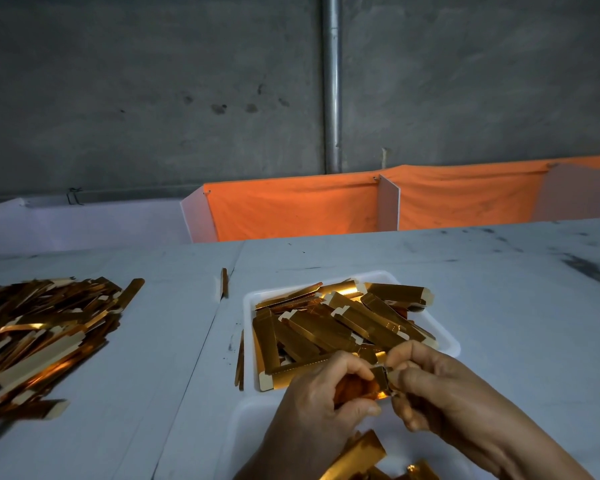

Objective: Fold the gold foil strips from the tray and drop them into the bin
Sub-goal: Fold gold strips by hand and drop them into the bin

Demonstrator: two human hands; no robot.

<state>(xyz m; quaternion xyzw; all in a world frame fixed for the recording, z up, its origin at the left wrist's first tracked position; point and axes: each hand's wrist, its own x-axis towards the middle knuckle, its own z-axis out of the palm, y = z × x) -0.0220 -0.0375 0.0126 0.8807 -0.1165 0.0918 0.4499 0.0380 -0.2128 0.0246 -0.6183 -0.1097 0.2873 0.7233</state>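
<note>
Grey concrete is backing a white table (465, 289), where a white tray (248, 303) is holding shiny gold strips (343, 323) with pale notched ends. Just in front of it, the left hand (321, 400) and right hand (430, 386) are both pinching one small creased strip (381, 377).

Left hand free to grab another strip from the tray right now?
Probably not yet. The left hand and right hand both pinch one strip mid-fold. The tray lies just beyond them, its strips uncovered, so nothing else blocks it.
</note>
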